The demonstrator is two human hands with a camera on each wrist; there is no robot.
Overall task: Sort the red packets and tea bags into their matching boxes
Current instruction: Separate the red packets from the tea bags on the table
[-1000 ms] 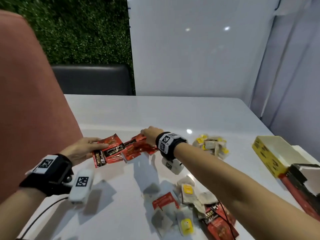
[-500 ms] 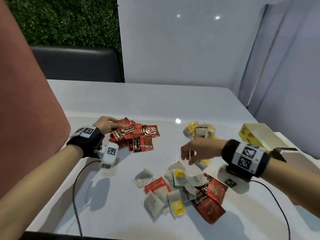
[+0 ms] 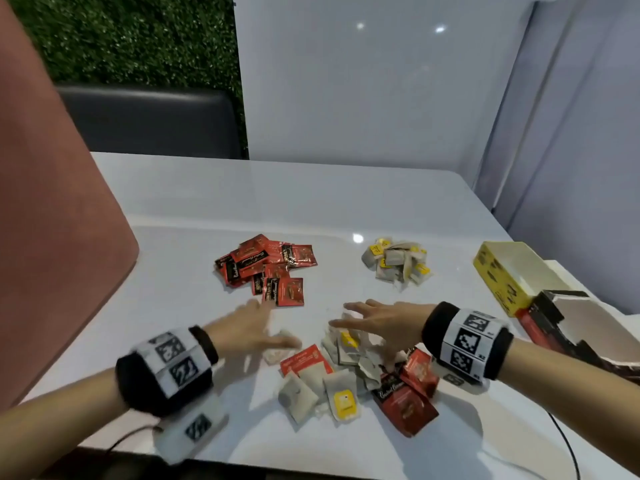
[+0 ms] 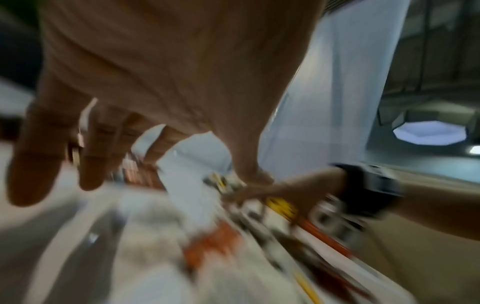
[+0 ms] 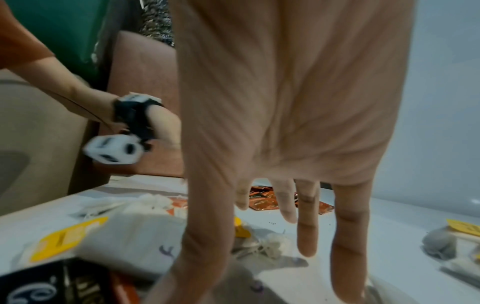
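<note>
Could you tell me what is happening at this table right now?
A person is sorting sachets on a white table. Red packets and tea bags form separate far piles. The left hand and right hand, both open, reach over the mixed pile. The yellow box sits right.

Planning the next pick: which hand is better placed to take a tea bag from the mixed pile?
Probably the right hand: it hovers open directly above the mixed pile, while the left hand sits off its left edge.
</note>
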